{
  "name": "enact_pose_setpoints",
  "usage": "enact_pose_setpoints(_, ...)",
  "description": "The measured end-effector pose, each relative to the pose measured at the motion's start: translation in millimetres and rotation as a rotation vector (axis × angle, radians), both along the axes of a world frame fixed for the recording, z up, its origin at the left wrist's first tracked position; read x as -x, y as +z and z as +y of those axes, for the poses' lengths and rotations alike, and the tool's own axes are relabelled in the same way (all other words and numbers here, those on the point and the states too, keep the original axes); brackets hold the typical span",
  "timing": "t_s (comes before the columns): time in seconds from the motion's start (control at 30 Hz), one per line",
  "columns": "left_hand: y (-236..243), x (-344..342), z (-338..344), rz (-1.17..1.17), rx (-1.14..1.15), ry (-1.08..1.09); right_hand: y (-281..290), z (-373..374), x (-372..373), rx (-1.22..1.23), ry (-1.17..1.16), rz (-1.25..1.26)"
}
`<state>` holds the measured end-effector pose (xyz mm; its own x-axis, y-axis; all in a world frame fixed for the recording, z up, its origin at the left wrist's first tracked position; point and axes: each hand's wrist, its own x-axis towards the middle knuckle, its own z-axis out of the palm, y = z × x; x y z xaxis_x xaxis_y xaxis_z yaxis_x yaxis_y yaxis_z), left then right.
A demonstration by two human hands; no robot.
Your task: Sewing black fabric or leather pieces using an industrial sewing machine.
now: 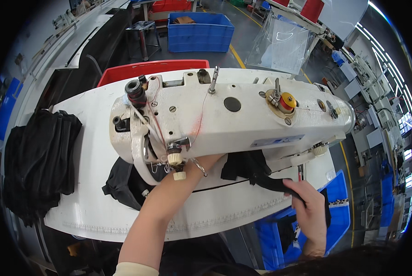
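Note:
A white sewing machine [215, 115] stands on a white table, its arm running left to right. My left forearm [169, 198] reaches under the machine arm, and my left hand is hidden behind it, so its fingers do not show. Black fabric [247, 165] lies under the arm and trails to the right as a narrow strip. My right hand [309, 207] is closed on the end of that strip, beyond the table's front right edge. Another part of black fabric [125, 184] lies beneath the needle end, left of my forearm.
A pile of black fabric pieces [40, 161] sits at the table's left end. A blue bin [341, 221] with cloth in it stands below my right hand. Behind the machine are a red bin [153, 65] and a large blue bin [201, 37]. A ruler scale [178, 221] runs along the front edge.

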<state>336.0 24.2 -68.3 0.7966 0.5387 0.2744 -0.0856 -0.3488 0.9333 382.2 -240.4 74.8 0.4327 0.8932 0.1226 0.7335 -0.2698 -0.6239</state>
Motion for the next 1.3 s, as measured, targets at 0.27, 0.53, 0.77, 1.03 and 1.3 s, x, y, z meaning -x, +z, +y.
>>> enact_pose_setpoints(0.27,83,121,-78,0.122,-0.285,-0.66,-14,-15,45,0.14,0.227,1.103)
enact_pose_setpoints(0.53,95,306,-84,0.473,0.479,-0.252,-67,9,112,0.145,0.501,1.178)
enact_pose_setpoints(0.77,82,317,-118,0.155,-0.128,0.16,-98,49,187,-0.406,0.377,0.697)
enact_pose_setpoints(1.03,54,312,-131,-0.232,0.353,0.328,-107,50,212,-0.672,0.276,0.724)
enact_pose_setpoints(1.3,33,334,-129,-0.697,0.803,0.467,-95,29,205,-1.114,-0.268,1.499)
